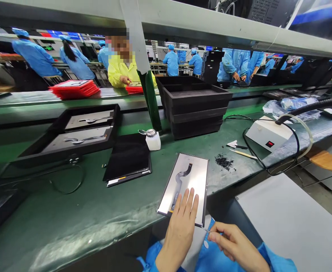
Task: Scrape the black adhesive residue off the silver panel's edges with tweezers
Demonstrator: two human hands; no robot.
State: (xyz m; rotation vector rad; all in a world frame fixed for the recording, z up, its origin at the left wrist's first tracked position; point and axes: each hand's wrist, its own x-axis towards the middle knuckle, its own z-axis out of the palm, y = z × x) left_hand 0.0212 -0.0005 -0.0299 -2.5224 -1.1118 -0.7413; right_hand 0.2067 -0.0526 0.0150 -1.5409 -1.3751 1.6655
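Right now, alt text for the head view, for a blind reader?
Left hand lies flat on a silver panel with a ribbon cable, overhanging a green bench; right hand pinches a thin tool at the panel's near corner. Beyond: white bottle, stacked black trays.

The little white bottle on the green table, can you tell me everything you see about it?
The white bottle is small and boxy and looks like smooth plastic. Its round top is shiny like metal, and a thin lid is flipped open to one side. It stands upright on the green table, beside the black panels and in front of the post. Neither the left hand nor the right hand touches it. I can't see inside.
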